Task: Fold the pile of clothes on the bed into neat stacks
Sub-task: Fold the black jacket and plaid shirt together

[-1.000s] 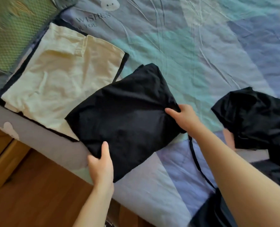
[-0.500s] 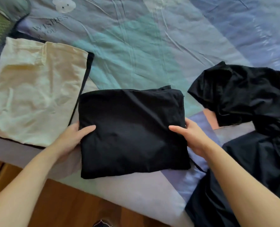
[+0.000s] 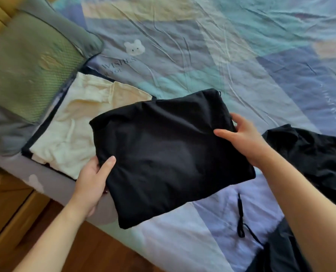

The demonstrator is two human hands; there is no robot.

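A folded black garment [image 3: 169, 154] is held above the bed's near edge, tilted, its left part over a cream folded garment [image 3: 80, 126]. My left hand [image 3: 93, 180] grips its lower left edge, thumb on top and fingers underneath. My right hand [image 3: 241, 137] grips its right edge the same way. The cream garment lies on a dark folded piece whose edge [image 3: 43, 128] shows at the left. Unfolded black clothes [image 3: 318, 156] are heaped at the right on the bed.
A green pillow [image 3: 31, 71] lies at the far left. The patterned bedsheet [image 3: 212, 55] stretches beyond the clothes. A black drawstring [image 3: 240, 216] trails near my right forearm. Wooden floor [image 3: 88, 250] and a wooden cabinet [image 3: 8, 203] sit below the bed edge.
Both hands have lifted the folded black garment off the bed and carried it left, partly over the cream garment. Thumbs now clamp its edges. The view swung left, showing the pillow.
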